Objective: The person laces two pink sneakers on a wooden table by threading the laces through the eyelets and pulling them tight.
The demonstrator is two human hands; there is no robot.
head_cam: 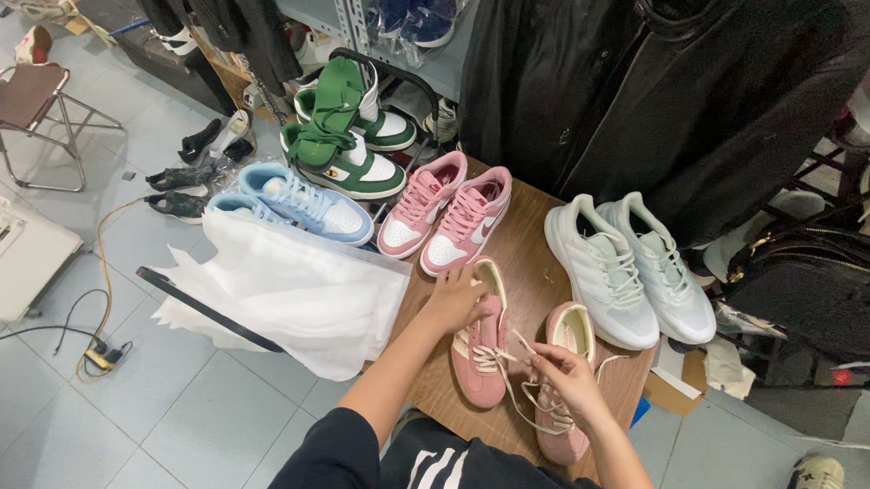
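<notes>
Pinching cream laces [522, 394] over suede pink sneakers [481, 356].
</notes>
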